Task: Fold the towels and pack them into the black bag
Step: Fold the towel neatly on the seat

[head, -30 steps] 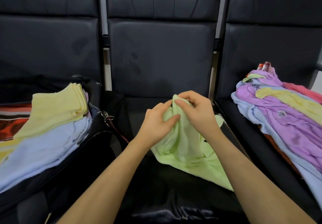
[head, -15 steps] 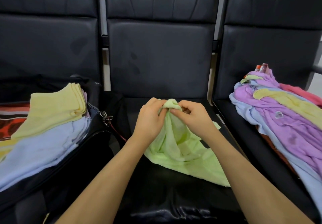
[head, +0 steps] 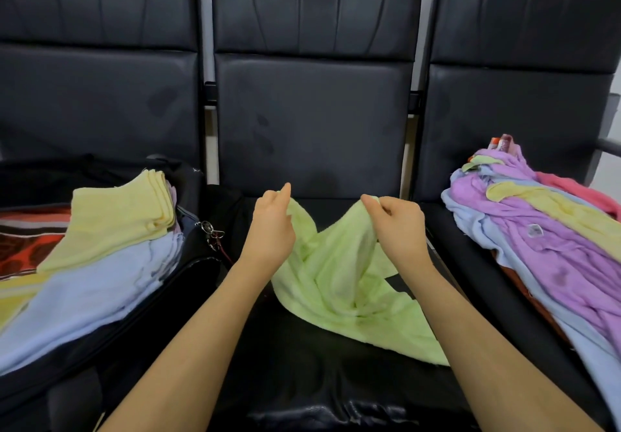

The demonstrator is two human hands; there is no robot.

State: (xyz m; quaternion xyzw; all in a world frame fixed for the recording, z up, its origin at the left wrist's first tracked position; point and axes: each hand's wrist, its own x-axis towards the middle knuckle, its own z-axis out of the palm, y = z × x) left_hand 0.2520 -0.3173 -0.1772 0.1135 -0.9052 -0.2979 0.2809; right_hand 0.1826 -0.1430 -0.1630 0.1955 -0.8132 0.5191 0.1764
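Since the earlier frames the two hands have separated: they were bunched together at one point on the green towel, and each now pinches its own section of the upper edge, with the cloth sagging between them. The left hand grips the edge at centre frame, left of the middle, thumb and fingers closed on the fabric. The right hand grips the edge at centre frame, right of the middle, fingertips curled around a raised fold. The green towel is lifted at these two points; its lower portion lies crumpled on the middle seat and trails toward the lower right of the frame. At the left of the frame the black bag lies open on the adjacent seat. Inside it rests a stack of folded towels: a yellow towel on top, a light blue towel beneath it. A red and black patterned cloth shows at the far left edge. A metal key ring hangs at the bag's rim, just beside the left forearm. At the right of the frame an unfolded pile of towels in purple, yellow, light blue and pink lies on the right-hand seat, well apart from the hands. Black padded seat backs fill the upper frame.
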